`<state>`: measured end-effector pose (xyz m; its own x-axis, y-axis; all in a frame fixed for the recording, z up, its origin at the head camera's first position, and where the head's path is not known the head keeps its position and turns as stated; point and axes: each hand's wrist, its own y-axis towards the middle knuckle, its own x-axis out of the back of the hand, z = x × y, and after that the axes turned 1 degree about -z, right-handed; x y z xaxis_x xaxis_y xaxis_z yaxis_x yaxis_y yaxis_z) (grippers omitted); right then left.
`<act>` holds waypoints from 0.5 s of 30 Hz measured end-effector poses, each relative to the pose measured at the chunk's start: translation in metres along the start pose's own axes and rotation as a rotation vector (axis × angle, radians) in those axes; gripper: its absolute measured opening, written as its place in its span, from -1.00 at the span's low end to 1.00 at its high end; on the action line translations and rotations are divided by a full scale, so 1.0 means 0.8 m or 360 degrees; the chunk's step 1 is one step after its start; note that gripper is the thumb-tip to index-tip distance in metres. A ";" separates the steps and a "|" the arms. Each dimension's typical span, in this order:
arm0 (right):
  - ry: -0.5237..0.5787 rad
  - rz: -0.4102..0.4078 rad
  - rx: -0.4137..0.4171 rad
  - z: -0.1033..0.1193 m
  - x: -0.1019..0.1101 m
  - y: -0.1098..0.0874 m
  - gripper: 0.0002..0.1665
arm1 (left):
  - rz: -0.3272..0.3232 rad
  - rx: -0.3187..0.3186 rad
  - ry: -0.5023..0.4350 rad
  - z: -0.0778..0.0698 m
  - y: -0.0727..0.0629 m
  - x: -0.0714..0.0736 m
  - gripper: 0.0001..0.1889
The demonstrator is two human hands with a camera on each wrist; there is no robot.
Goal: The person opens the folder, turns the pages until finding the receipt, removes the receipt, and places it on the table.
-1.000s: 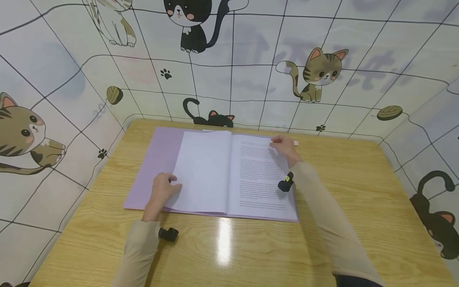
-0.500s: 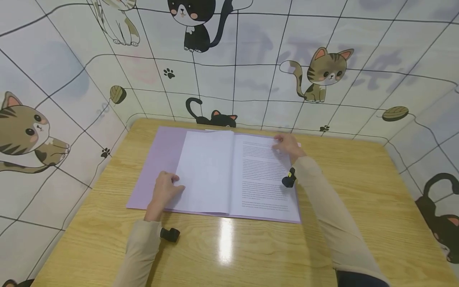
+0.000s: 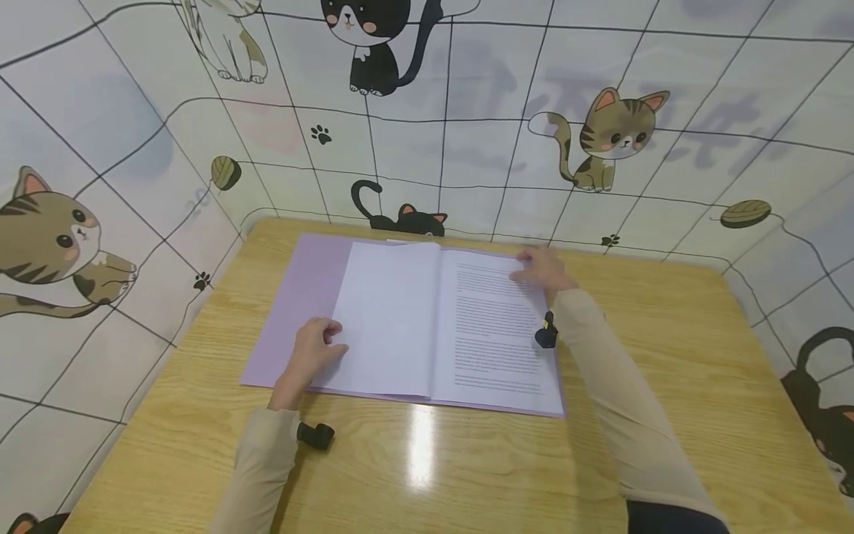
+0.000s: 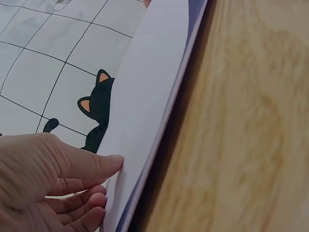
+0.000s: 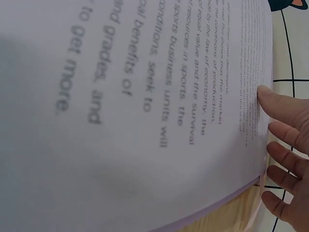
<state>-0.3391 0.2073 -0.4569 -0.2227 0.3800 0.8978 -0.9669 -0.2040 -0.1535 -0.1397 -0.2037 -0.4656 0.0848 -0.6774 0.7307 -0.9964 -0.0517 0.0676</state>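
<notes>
A purple folder [image 3: 293, 297] lies open on the wooden table [image 3: 667, 356]. It holds a blank white page [image 3: 390, 319] on the left and a printed page [image 3: 494, 334] on the right. My left hand [image 3: 310, 356] rests on the blank page's near left corner. In the left wrist view, thumb [image 4: 72, 162] and fingertips [image 4: 94, 208] touch the paper's edge [image 4: 145, 111]. My right hand [image 3: 543, 271] lies at the printed page's far right corner. In the right wrist view, its thumb tip [image 5: 265, 94] touches the page [image 5: 145, 96], and the fingers [image 5: 285, 159] stretch out past the edge.
Walls with cartoon cats [image 3: 614, 133] close the table in at the back and on both sides. Bare wood shows right of the folder and along the near edge [image 3: 467, 475]. A small black camera sits on each wrist [image 3: 313, 435] [image 3: 545, 334].
The head view has drifted a little, so the folder sits slightly further right in the picture. Both hands stay at the same places on the pages.
</notes>
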 end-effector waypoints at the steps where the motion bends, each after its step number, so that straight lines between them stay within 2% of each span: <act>1: -0.0017 -0.0001 0.0002 0.000 0.001 0.001 -0.37 | 0.0002 0.0002 -0.0006 0.000 0.000 0.000 -0.70; 15: -0.0144 0.0017 0.0001 0.009 0.006 0.002 -0.31 | 0.0021 0.0028 -0.0010 0.002 0.002 0.001 -0.69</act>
<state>-0.3406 0.2025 -0.4496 -0.2205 0.2949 0.9297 -0.9645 -0.2080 -0.1628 -0.1414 -0.2054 -0.4663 0.0718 -0.6826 0.7273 -0.9974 -0.0556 0.0463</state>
